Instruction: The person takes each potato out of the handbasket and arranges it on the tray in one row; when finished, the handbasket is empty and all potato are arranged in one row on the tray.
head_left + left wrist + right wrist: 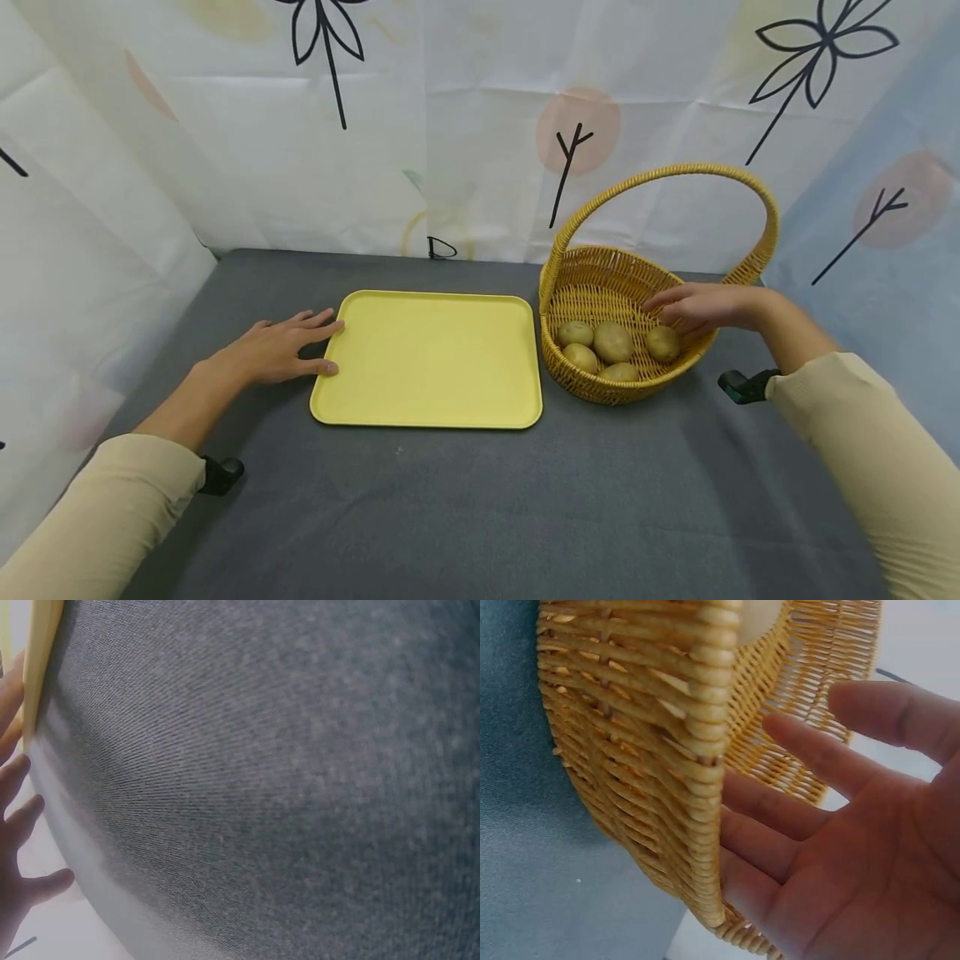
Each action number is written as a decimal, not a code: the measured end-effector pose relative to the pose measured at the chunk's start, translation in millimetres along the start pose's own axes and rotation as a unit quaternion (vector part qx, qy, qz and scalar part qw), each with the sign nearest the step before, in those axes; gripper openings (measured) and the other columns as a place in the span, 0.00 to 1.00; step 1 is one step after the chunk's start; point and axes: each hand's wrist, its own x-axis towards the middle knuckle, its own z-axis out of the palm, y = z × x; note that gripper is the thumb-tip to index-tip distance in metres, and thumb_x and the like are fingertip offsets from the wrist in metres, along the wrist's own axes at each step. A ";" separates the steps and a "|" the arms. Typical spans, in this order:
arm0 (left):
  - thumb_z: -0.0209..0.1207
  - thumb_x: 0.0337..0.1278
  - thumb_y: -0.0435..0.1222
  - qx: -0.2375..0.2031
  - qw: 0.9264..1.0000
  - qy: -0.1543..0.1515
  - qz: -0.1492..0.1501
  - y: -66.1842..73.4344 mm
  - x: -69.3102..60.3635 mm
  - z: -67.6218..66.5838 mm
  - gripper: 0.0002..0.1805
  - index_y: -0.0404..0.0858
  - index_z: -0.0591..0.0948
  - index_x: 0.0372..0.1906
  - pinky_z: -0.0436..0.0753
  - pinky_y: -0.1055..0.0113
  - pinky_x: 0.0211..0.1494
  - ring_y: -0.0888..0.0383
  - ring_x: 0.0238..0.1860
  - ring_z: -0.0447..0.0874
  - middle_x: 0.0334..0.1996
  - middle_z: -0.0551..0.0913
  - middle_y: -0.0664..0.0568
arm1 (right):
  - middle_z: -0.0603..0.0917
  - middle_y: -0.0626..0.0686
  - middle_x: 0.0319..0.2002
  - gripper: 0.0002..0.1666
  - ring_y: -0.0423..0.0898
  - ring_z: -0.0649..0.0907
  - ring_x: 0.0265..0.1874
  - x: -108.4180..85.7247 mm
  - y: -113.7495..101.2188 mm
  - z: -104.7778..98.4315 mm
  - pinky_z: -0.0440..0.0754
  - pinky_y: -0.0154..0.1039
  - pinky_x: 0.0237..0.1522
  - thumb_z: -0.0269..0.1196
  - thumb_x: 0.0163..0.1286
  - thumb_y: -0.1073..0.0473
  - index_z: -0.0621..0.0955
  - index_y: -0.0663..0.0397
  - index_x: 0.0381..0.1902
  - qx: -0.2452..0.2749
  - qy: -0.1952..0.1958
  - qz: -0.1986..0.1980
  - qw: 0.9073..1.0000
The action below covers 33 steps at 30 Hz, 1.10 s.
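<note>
A yellow tray (435,358) lies flat on the grey cloth. At its left edge rests my left hand (277,350), fingers spread, with the thumb and a fingertip touching the rim. To the right stands a wicker basket (600,287) with a tall arched handle. Several potatoes (613,342) lie in its bottom. My right hand (701,307) reaches over the basket's right rim, fingers extended inside, above and behind the rightmost potato (663,343). In the right wrist view the fingers (817,761) are loosely straight and hold nothing; the rim hides some fingertips.
The grey cloth (480,508) covers the table. White printed sheets (480,150) hang behind and at the left, and a bluish one (885,183) at the right. The basket's handle (675,171) arches high above its bowl, close to the back sheet.
</note>
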 end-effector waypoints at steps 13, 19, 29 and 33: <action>0.53 0.61 0.67 -0.013 1.000 -0.001 -0.002 2.0 -1.3 -0.4 0.49 0.43 0.60 0.78 0.49 0.24 0.64 0.33 0.76 0.47 0.78 0.51 0.38 | 0.61 0.76 0.70 0.40 0.74 0.60 0.69 8.8 4.0 -5.5 0.67 0.64 0.63 0.62 0.70 0.61 0.61 0.61 0.76 -0.083 -0.065 0.001 0.994; 0.52 0.60 0.68 -0.012 1.000 -0.002 -0.003 1.1 -1.1 -0.1 0.49 0.43 0.60 0.78 0.50 0.24 0.64 0.33 0.76 0.48 0.78 0.51 0.39 | 0.67 0.72 0.66 0.41 0.67 0.70 0.64 13.2 2.7 -6.2 0.75 0.55 0.58 0.64 0.69 0.59 0.62 0.60 0.76 -0.085 -0.074 0.001 0.994; 0.54 0.60 0.67 -0.017 1.000 -0.003 -0.004 1.8 -1.2 -0.2 0.49 0.43 0.60 0.78 0.49 0.24 0.64 0.34 0.76 0.47 0.79 0.50 0.39 | 0.78 0.57 0.45 0.41 0.45 0.77 0.36 23.5 -4.5 -3.8 0.77 0.41 0.41 0.65 0.62 0.66 0.65 0.65 0.72 -0.069 -0.111 0.027 0.991; 0.54 0.61 0.67 -0.018 1.000 -0.005 -0.004 2.3 -0.6 -0.3 0.49 0.42 0.60 0.78 0.49 0.24 0.64 0.34 0.76 0.47 0.79 0.49 0.39 | 0.79 0.56 0.43 0.36 0.45 0.78 0.36 27.0 -5.2 -2.7 0.78 0.41 0.41 0.64 0.64 0.67 0.66 0.63 0.69 -0.058 -0.123 0.031 0.990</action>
